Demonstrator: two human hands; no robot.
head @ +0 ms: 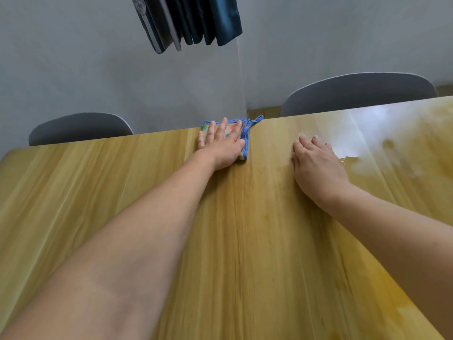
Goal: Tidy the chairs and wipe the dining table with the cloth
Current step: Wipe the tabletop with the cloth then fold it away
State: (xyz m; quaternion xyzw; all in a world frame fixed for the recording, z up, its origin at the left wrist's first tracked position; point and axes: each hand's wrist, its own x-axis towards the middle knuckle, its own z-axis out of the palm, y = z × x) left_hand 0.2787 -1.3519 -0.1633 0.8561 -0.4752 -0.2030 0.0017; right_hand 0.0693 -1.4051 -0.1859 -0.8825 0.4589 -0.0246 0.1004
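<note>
A folded cloth [245, 133] with blue trim and a coloured print lies at the far edge of the wooden dining table [245, 229]. My left hand [220, 146] presses flat on top of the cloth, fingers spread and reaching to the table's edge. To its right, my right hand [316, 165] rests palm down on the bare tabletop, holding nothing. Beyond the far edge, two grey chairs stand tucked against the table: one at the left [78, 128], one at the right [358, 94]. Only their backrests show.
A grey wall corner [241, 77] stands close behind the chairs. Dark blue curtains [188, 20] hang at the top centre. A bright glare patch [362, 128] lies on the right part of the tabletop.
</note>
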